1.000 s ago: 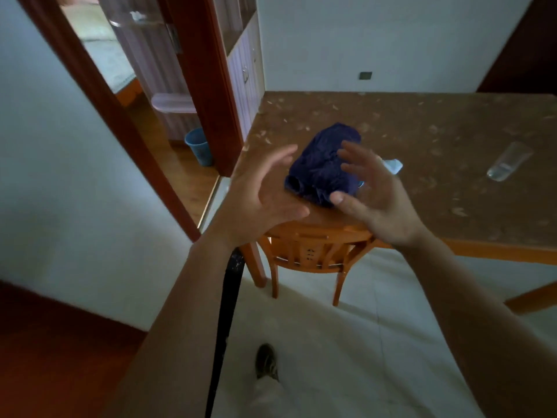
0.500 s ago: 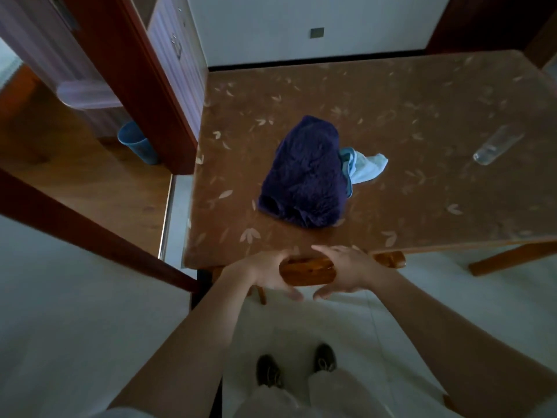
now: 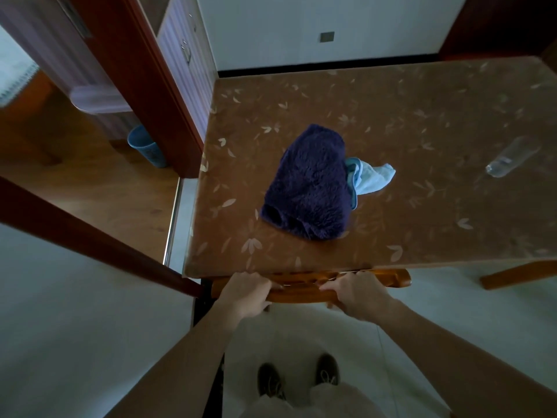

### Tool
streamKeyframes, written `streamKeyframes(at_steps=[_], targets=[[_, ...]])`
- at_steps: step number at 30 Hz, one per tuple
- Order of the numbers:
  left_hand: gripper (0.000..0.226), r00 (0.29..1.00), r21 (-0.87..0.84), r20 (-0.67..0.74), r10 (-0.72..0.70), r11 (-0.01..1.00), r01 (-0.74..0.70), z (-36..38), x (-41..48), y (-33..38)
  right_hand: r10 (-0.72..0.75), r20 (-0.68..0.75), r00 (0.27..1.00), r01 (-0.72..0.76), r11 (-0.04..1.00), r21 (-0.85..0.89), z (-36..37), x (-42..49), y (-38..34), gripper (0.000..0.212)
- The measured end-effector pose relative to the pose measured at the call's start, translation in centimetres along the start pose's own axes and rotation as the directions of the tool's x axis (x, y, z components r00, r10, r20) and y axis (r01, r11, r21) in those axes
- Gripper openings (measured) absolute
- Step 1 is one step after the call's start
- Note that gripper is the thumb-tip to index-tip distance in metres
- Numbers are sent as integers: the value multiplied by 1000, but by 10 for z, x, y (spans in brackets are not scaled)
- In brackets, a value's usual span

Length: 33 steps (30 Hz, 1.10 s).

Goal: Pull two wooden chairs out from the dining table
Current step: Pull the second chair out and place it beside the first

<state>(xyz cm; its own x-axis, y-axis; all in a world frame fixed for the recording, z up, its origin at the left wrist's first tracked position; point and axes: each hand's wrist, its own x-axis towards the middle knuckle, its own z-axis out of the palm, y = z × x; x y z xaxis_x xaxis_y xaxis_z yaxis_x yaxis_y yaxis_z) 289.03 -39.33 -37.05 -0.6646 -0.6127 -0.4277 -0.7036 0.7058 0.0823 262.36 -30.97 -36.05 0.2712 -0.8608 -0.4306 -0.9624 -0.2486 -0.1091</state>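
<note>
A wooden chair (image 3: 301,289) is tucked under the near edge of the brown dining table (image 3: 422,242); only its curved top rail shows. My left hand (image 3: 244,294) is closed around the left part of that rail. My right hand (image 3: 358,294) grips the rail further right. The chair's seat and legs are hidden under the tabletop. Another piece of orange wood (image 3: 518,274) pokes out below the table's right edge; whether it is a second chair or a table part I cannot tell.
On the table lie a dark blue fuzzy cloth (image 3: 310,182), a light blue cloth (image 3: 370,178) beside it and a clear plastic bottle (image 3: 512,156) on its side. A dark red door frame (image 3: 99,236) stands close on my left. My feet (image 3: 298,378) are on pale floor tiles.
I have stepped up to the table and the view has tilted down. Both hands dropped from in front of the cloths to the chair's top rail and closed on it.
</note>
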Motion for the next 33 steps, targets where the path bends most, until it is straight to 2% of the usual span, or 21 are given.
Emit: streamKeyframes(at_steps=[3, 6, 11, 15, 18, 22, 28, 33], targets=[[34, 1000, 39, -7, 27, 999, -27, -1, 1, 3, -31, 3, 1000, 31, 999, -40, -1, -2, 0, 28], [32, 999, 37, -38, 12, 999, -11, -8, -2, 6, 0, -47, 999, -2, 1000, -24, -7, -9, 3, 27], [23, 996, -16, -83, 11, 1000, -13, -28, -20, 25, -42, -118, 992, 37, 998, -42, -21, -35, 11, 13], [22, 997, -35, -80, -19, 999, 16, -28, -44, 50, -103, -112, 988, 96, 993, -65, -16, -62, 12, 13], [18, 995, -74, -97, -7, 997, -1, -28, -65, 73, -102, -79, 992, 100, 995, -22, -15, -92, 7, 11], [31, 993, -117, -115, 19, 993, -33, -17, -97, 99, -68, -103, 992, 73, 996, 41, -1, -137, -10, 23], [52, 990, -99, -122, 70, 992, -83, -17, -144, 134, 21, -121, 992, -9, 995, 97, 14, -209, -41, 22], [59, 991, -82, -86, 103, 991, -110, -21, -185, 182, 50, -93, 994, -38, 991, 128, 24, -278, -60, 13]])
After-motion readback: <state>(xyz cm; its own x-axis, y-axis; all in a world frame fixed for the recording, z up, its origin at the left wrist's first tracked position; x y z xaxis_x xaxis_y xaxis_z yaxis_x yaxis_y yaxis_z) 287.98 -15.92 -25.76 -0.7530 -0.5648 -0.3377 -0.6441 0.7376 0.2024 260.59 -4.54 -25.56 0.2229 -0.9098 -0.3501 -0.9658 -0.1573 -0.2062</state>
